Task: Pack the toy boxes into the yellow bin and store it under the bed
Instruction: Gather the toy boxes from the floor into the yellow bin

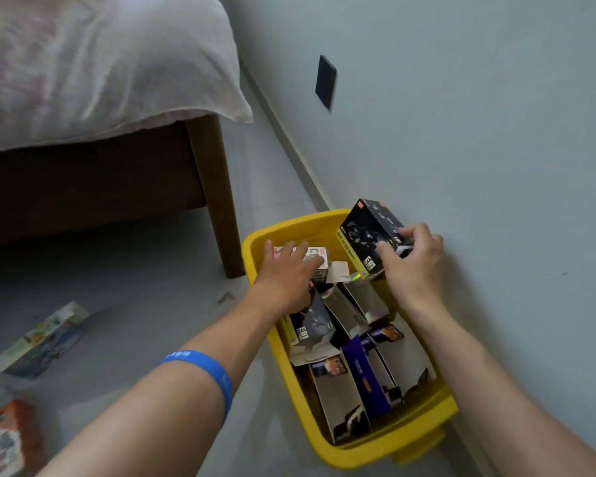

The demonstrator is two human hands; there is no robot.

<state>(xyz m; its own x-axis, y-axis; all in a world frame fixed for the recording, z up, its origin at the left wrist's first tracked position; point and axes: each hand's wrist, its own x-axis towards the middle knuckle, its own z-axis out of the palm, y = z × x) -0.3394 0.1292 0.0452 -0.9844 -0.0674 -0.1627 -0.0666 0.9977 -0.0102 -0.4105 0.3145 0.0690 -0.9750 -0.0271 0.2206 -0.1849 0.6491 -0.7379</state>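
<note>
The yellow bin point(355, 452) stands on the floor against the wall, holding several toy boxes on edge. My right hand point(413, 266) grips a black toy box point(367, 235) over the bin's far right corner. My left hand point(286, 273) lies flat, fingers spread, on a white and red toy box point(319, 258) at the bin's far end. A black box marked E01 point(310, 330) sits just below that hand. Two more toy boxes lie on the floor to the left: a blue one point(42, 339) and an orange one point(4, 438).
The bed point(93, 187), wooden-framed with a white cover hanging over it, stands at the left; its leg point(217, 201) is close to the bin's far left corner. A dark wall plate point(325, 80) is on the wall. A small scrap point(225, 298) lies on the grey floor.
</note>
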